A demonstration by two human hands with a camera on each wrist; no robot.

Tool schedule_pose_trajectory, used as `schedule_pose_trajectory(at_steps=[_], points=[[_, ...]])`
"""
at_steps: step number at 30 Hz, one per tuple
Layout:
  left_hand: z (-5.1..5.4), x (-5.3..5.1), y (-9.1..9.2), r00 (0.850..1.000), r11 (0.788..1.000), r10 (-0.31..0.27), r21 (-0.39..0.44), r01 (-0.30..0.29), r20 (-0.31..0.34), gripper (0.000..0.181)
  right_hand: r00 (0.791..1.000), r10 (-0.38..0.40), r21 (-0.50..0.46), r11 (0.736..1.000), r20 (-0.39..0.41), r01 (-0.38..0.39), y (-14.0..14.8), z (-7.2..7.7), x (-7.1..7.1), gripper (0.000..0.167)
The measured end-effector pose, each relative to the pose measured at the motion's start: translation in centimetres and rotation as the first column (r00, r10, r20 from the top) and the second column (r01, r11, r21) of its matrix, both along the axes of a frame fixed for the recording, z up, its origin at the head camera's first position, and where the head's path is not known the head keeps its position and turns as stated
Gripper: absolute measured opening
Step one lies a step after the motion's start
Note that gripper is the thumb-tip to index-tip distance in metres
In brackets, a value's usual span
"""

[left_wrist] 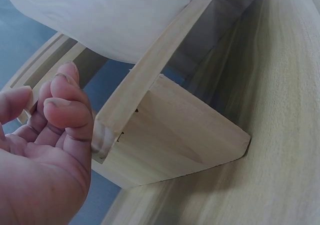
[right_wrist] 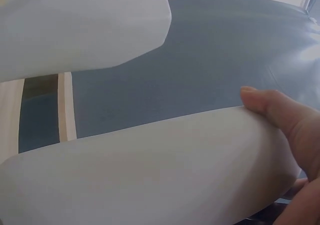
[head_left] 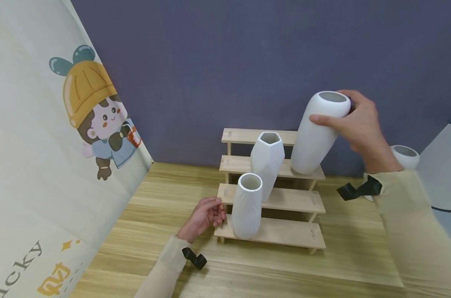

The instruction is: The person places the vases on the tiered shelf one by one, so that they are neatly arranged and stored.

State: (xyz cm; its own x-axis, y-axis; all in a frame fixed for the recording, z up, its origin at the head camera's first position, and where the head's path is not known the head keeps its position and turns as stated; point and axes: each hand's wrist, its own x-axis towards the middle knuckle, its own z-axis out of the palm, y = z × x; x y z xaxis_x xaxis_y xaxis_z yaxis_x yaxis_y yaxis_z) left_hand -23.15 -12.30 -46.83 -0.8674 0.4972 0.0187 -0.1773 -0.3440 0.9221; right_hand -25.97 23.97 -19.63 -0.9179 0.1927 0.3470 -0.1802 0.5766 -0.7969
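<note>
My right hand [head_left: 359, 124] grips a tall white vase [head_left: 318, 136] near its rim, thumb in front. The vase leans, with its base at the right end of the second-highest step of a wooden stepped stand [head_left: 292, 229]; I cannot tell whether it touches. At the stand's left end, my left hand [head_left: 207, 213] pinches the edge of a step between thumb and curled fingers [left_wrist: 65, 112]. A faceted white vase [head_left: 267, 161] stands on the second-lowest step, and a smaller white vase [head_left: 246, 207] on the lowest. The right wrist view shows the gripped vase [right_wrist: 150, 170] close up.
Another white vase [head_left: 405, 155] stands right of the stand, partly hidden by my right forearm. The stand rests on a wood-grain tabletop [head_left: 166, 186] before a dark blue backdrop [head_left: 210, 74]. A pale sheet with a cartoon figure [head_left: 106, 120] hangs at the left.
</note>
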Motion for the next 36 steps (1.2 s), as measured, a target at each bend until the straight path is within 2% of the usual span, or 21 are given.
schedule_pose_trajectory(at_steps=[8, 20, 36], points=[[-0.1, 0.1, -0.2, 1.0, 1.0, 0.004, 0.002, -0.004, 0.002, 0.041, 0.999, 0.018, 0.039, 0.999, 0.028, -0.019, -1.7, -0.8, -0.7, 0.085], [-0.4, 0.1, -0.6, 1.0, 1.0, -0.004, -0.004, 0.004, -0.015, 0.041, 0.998, 0.047, 0.008, 0.999, 0.031, -0.047, -3.4, -1.7, -1.4, 0.085], [-0.6, 0.1, -1.2, 1.0, 1.0, -0.009, -0.009, 0.009, -0.004, 0.041, 0.997, 0.057, 0.024, 0.998, 0.061, -0.058, -5.0, -2.1, -1.7, 0.087]])
